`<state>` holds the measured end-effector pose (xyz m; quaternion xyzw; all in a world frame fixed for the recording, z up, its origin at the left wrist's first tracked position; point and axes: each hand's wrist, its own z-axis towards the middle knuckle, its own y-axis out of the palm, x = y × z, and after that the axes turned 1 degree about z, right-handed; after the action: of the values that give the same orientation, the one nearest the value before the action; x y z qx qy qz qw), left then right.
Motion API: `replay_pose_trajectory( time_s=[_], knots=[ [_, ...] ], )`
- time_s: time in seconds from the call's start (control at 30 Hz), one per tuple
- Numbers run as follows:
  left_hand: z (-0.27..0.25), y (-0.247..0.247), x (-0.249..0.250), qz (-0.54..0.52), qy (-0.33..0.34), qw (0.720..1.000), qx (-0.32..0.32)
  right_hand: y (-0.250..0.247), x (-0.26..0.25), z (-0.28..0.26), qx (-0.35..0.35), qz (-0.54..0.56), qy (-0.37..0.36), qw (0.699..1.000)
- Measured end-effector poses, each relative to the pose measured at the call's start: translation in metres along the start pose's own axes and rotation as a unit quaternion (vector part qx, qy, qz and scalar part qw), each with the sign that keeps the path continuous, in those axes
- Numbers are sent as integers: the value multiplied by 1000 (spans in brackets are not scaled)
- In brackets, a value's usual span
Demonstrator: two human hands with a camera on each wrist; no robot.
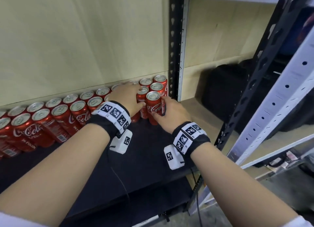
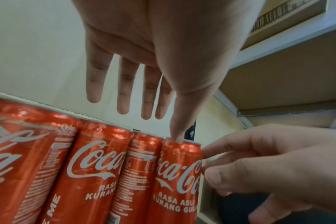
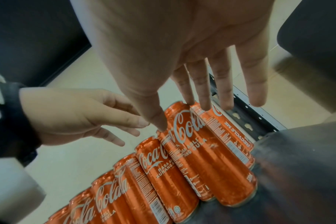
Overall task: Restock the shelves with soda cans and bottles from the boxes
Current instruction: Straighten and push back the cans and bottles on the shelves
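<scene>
Slim red Coca-Cola cans (image 1: 56,117) stand in rows along the back of a dark shelf (image 1: 146,155). At the right end, one can (image 1: 153,107) stands in front of the others. My right hand (image 1: 163,107) flanks it, with the thumb on its front and straight fingers along its right side. My left hand (image 1: 134,97) reaches flat over the can tops just left of it, fingers straight. In the left wrist view the left hand's (image 2: 150,125) thumb tip touches that can's (image 2: 177,174) top rim. The right wrist view shows my right hand (image 3: 182,117) spread over the can (image 3: 194,136).
A black slotted upright (image 1: 175,44) stands right behind the end cans. Beyond it, a black bag (image 1: 226,90) sits on the neighbouring wooden shelf. A white perforated post (image 1: 271,107) leans across the right. The shelf's front half in front of the cans is bare dark board.
</scene>
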<state>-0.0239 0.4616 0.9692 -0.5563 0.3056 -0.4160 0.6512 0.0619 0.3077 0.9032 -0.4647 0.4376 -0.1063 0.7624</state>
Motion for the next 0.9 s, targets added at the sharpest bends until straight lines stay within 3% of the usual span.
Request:
replay_pose_trajectory(
  time_s=[0.27, 0.6, 0.9],
  knots=[
    [29, 22, -24, 13, 33, 999, -1, 11, -13, 18, 17, 10, 49, 999],
    [46, 35, -27, 70, 132, 988, 28, 23, -14, 18, 52, 62, 94, 992],
    [44, 42, -28, 57, 141, 987, 53, 19, -9, 10, 59, 90, 65, 992]
  ],
)
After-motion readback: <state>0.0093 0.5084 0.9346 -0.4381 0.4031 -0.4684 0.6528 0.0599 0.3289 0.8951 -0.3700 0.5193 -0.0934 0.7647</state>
